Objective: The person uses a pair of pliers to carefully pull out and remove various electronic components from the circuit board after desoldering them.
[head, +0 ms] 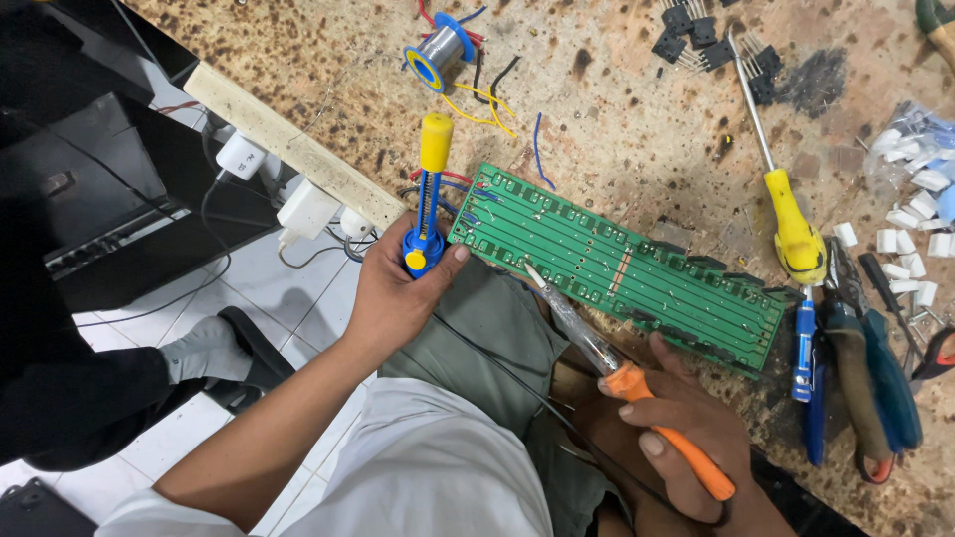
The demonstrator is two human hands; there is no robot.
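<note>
The left hand [393, 293] was closed around the blue lower body of a desoldering pump [428, 194], the thumb pressed against its side beside a yellow button. The pump stood along the view's vertical, yellow plunger cap away from the person, its lower end just beside the near-left corner of the board [617, 268].

The right hand [686, 428] was wrapped around the orange handle of a soldering iron [597, 343], fingers fully curled. The iron's shaft ran up and to the left, and its tip touched the board's green solder side near the left end. A thin black cord ran from the handle across the person's lap.

The board lay slantwise at the near edge of the bench [617, 119], its near long edge overhanging toward the lap.

To the right of the board lay a yellow-handled screwdriver [791, 224], a blue-handled tool [804, 343] and pliers [870, 373], close together. White connectors [910, 214] were scattered at the far right. Black components [711, 45] lay at the top, well apart from the board. A solder spool [438, 50] with loose wires sat beyond the pump. Left of the bench, white plugs [298, 204] sat below its edge, and another person's socked foot [209, 348] rested on the tiled floor.
</note>
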